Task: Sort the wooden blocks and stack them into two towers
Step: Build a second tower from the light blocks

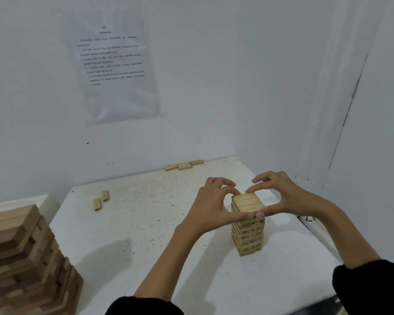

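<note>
- Small tower [248, 235] of pale blocks stands upright on the counter [157, 246], directly between the hands and below them.
- Top layer [247, 202] is grasped from both sides: left hand [214, 208] and right hand [282, 196] curl round it, with the thumbs [249, 215] pressed side by side on the near edge and the index fingertips [237, 192] meeting on the far edge.
- The step looks like squaring up the top course. It is best done with light, even pressure from opposite sides, so the push cancels out and nothing below gets shoved.
- Lower courses show small gaps and uneven ends, so pressing downwards or twisting could skew them. Nudging each face flush, one at a time, seems safer.
- Letting go should be straight outward, both hands at once, without dragging a block along.
- Two loose blocks [101, 200] lie well to the left of the left hand, apart from each other. Three more [184, 165] sit in a row beyond the hands, against the wall.
- Big tower [21, 251] of darker blocks rises far left of the left hand, nearer the person, its layers visibly stepped out of line.
- A printed sheet [116, 64] hangs on the wall beyond; its text is too blurred to read.
</note>
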{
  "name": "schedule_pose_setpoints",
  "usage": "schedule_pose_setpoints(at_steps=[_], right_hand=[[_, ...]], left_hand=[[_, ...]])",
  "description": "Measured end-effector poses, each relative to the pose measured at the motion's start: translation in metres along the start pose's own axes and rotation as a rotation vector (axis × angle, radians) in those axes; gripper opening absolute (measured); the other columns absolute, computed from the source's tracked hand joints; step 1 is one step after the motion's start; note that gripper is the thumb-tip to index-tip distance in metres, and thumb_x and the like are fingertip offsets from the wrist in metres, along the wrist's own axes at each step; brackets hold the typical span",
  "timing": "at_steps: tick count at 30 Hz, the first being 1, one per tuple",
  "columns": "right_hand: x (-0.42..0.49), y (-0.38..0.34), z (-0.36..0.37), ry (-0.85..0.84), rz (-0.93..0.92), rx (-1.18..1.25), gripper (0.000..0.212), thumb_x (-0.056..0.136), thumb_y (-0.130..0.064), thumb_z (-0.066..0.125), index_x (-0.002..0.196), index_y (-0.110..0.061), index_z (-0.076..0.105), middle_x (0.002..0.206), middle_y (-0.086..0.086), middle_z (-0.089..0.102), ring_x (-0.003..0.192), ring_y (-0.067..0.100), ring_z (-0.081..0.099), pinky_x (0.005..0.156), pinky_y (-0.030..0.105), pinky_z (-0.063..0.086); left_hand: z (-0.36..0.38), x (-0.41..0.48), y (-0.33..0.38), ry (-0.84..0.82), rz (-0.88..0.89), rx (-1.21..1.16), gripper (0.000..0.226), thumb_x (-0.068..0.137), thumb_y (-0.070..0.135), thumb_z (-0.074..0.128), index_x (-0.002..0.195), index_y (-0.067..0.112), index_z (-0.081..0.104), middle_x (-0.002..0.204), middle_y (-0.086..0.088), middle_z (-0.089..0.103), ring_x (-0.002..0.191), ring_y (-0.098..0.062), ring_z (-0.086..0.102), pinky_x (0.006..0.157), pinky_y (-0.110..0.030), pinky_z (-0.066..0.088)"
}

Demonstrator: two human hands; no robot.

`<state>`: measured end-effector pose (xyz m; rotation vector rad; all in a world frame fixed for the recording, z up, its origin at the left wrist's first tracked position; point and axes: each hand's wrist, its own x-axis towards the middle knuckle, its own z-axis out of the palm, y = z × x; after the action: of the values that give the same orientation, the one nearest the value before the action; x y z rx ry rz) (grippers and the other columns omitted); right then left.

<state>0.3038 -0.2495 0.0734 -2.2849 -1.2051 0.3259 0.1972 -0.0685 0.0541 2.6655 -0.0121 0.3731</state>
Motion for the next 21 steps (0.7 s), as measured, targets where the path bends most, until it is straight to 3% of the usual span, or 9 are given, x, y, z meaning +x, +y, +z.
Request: schedule_pose_setpoints(at_steps=[5,9,13,21], right_hand=[[-0.003,-0.009,-0.002,0.083,0.025,0.039,0.073,0.062,-0.056,0.061,0.127,-0.050,0.029,0.132,-0.017,0.029,0.119,0.000,0.016,0.104,0.030,0.023],[0.008,-0.030,0.007,0.253,0.003,0.101,0.054,0.073,-0.057,0.054,0.124,-0.045,0.044,0.124,-0.018,0.039,0.123,0.008,0.028,0.102,0.030,0.029],[0.030,-0.058,0.022,0.328,0.015,0.102,0.039,0.087,-0.040,0.059,0.124,-0.032,0.055,0.126,-0.010,0.048,0.127,0.015,0.032,0.098,0.028,0.027],[0.082,-0.111,0.092,0.453,-0.029,0.146,0.039,0.094,-0.024,0.052,0.132,-0.019,0.050,0.129,0.002,0.044,0.122,0.015,0.029,0.081,0.009,0.018]], left_hand=[[-0.008,-0.008,-0.002,0.007,-0.019,-0.073,0.086,0.061,0.071,0.066,0.133,0.027,0.048,0.136,0.013,0.042,0.127,-0.004,0.027,0.104,-0.028,0.029],[-0.020,-0.014,-0.017,0.116,-0.044,-0.206,0.065,0.077,0.055,0.063,0.134,0.029,0.047,0.136,0.011,0.043,0.123,-0.002,0.033,0.096,-0.017,0.028],[-0.036,-0.018,-0.036,0.236,-0.088,-0.260,0.045,0.084,0.046,0.061,0.125,0.028,0.054,0.127,0.012,0.050,0.115,-0.004,0.046,0.098,-0.028,0.040],[-0.053,-0.031,-0.083,0.460,-0.257,-0.271,0.029,0.088,0.035,0.061,0.115,0.024,0.061,0.115,0.012,0.056,0.105,-0.004,0.052,0.088,-0.023,0.041]])
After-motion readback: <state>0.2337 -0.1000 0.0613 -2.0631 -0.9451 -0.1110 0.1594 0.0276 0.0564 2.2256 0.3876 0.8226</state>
